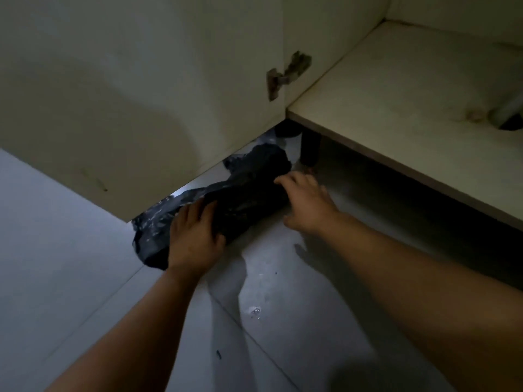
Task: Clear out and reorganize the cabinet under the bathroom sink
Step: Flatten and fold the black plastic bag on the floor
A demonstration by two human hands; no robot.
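Left hand (195, 236) lies flat on the black bag (240, 199), right hand (305, 202) touching its far side, fingers loosely spread.

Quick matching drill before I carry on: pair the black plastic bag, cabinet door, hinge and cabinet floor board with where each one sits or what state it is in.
Things:
1. black plastic bag
2. cabinet door
3. hinge
4. cabinet floor board

Places or states:
A. swung open, at the left
B. on the floor tiles, under both hands
C. raised off the floor on dark legs
D. fixed where door meets cabinet side

Pairs: 1-B, 2-A, 3-D, 4-C
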